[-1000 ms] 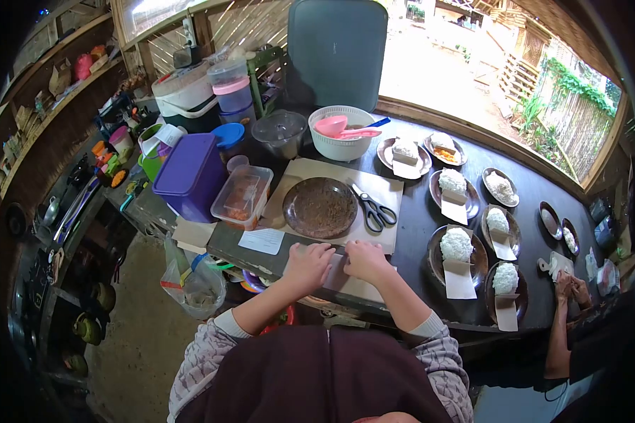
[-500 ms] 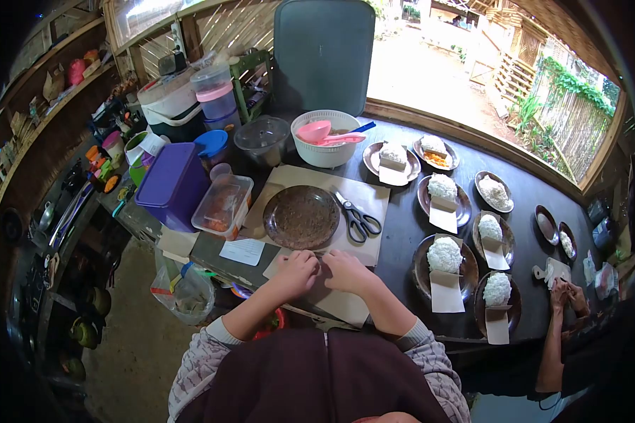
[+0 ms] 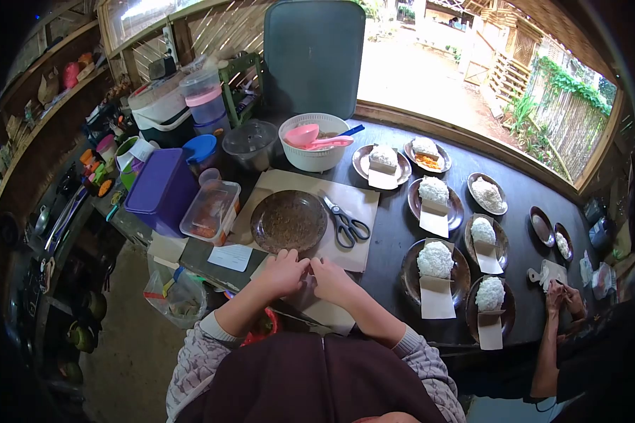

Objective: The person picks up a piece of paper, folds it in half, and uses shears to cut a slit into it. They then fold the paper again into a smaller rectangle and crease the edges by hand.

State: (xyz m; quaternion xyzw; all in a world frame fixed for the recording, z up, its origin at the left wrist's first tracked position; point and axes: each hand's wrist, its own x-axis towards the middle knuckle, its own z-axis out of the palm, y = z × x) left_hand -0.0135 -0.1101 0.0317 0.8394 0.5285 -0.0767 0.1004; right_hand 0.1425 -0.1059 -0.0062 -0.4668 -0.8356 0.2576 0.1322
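My left hand (image 3: 284,274) and my right hand (image 3: 331,279) meet near the table's front edge, fingers curled and pinching at a piece of brown paper (image 3: 326,310). The fingertips nearly touch, and the pinched part is mostly hidden beneath them. Just beyond lies a round dark brown plate (image 3: 289,222), its surface bare and speckled. It rests on a larger brown paper sheet (image 3: 279,180). Black-handled scissors (image 3: 346,224) lie to the plate's right. A white printed slip (image 3: 231,258) is left of my left hand.
On the right stand several brown plates holding white rice mounds (image 3: 436,259) and folded paper. Left are a tub of orange-red food (image 3: 210,213) and a purple box (image 3: 159,192). A white basket (image 3: 315,161) holds pink ladles. At far right, another person's hands (image 3: 564,297) work over a board.
The view has turned slightly, so the tabletop appears further left and lower. My hands stay together at the brown paper, with small finger movements. The other person's hands remain at the board.
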